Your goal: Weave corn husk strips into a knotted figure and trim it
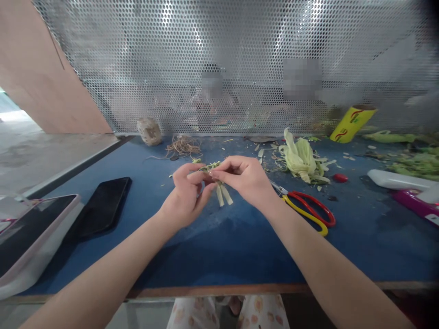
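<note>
Both hands meet over the middle of the table, fingers closed around a small bunch of pale green leaf strips. Two flat strip ends hang below the fingertips, and curled green bits show above them. My left hand grips the bunch from the left, thumb bent toward the fingers. My right hand pinches it from the right between thumb and forefinger. The fingers hide how the strips are joined. Close to my right wrist lie scissors with one red and one yellow handle, their blades partly hidden behind the hand.
Behind stands a perforated metal screen, with people blurred beyond it. Pale leaves, a yellow roll, twine and a wrapped spool lie along the back. A black phone is left; a white-and-purple tool lies right.
</note>
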A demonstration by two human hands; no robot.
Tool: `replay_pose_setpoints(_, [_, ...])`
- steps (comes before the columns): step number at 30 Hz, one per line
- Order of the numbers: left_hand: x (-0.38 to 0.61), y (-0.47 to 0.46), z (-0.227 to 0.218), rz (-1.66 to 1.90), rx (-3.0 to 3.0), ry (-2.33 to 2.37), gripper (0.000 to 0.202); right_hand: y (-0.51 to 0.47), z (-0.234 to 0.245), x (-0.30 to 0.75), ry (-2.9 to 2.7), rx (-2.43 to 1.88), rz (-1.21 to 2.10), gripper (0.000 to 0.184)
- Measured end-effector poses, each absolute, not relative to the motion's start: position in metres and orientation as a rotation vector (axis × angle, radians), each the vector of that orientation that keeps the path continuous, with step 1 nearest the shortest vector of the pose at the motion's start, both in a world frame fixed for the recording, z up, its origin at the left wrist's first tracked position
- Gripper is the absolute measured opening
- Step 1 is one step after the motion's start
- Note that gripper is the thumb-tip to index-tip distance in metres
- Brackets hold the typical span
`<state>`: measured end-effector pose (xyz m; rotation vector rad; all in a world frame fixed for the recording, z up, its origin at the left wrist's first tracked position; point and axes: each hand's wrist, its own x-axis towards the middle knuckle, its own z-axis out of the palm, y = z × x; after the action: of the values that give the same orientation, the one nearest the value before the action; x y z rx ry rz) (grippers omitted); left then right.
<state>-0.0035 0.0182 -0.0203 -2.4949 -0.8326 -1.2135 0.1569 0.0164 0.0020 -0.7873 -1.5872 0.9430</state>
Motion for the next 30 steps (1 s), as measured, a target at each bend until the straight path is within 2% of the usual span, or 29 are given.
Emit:
replay_pose_setpoints(4, [-0.003, 0.016, -0.011, -1.395, -2.461, -0.970, 0.013, 0.020, -0.001, 0.158, -1.582, -0.821, 0.965, 0.013])
replay_pose_setpoints(11, [-0.003, 0.017, -0.011, -1.575, -2.574, -0.993, 0.039, 0.019, 0.002, 0.160, -1.556, -0.856, 0.995, 0.015])
replay_pose_setpoints(17, [-0.001, 0.013, -0.008, -1.640, -2.552, -1.140, 0.040, 0.017, 0.002, 0.160, -1.587, -0.871, 0.901, 0.012])
replay_pose_setpoints(25, [-0.006, 0.018, -0.013, -1.375, -2.507, -0.892, 0.043, 0.019, -0.001, 0.159, -1.595, -0.907, 0.820, 0.009])
replay_pose_setpoints(30, [-0.011, 0.021, -0.014, -1.227, -2.484, -0.632, 0.044, 0.023, -0.002, 0.160, -1.569, -0.822, 1.011, 0.008])
